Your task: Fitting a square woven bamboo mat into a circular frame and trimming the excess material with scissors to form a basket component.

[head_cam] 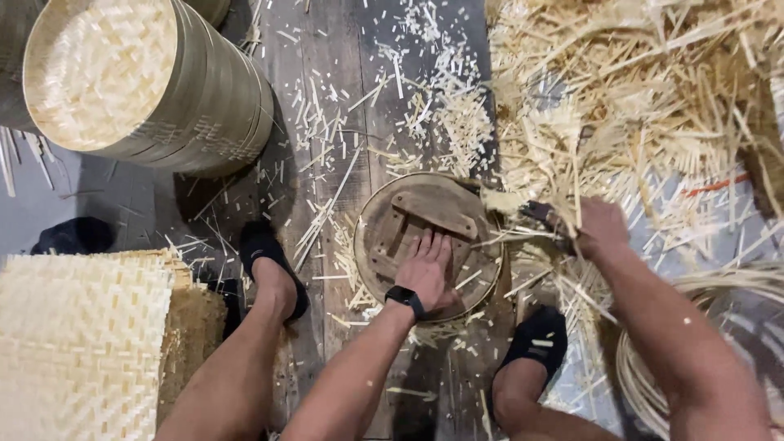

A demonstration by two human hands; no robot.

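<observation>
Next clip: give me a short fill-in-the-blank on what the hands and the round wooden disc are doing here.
1. The left hand presses flat on the round wooden ____.
2. The right hand holds a tool at the disc's ____ edge.
3. The wrist of the left hand wears a black ____.
4. Stacked round trays lie at the upper ____ of the view.

Missing words: disc; right; watch; left

Bare arms and legs, black wristwatch (404, 296) on left wrist, black shoes (535, 339).
</observation>
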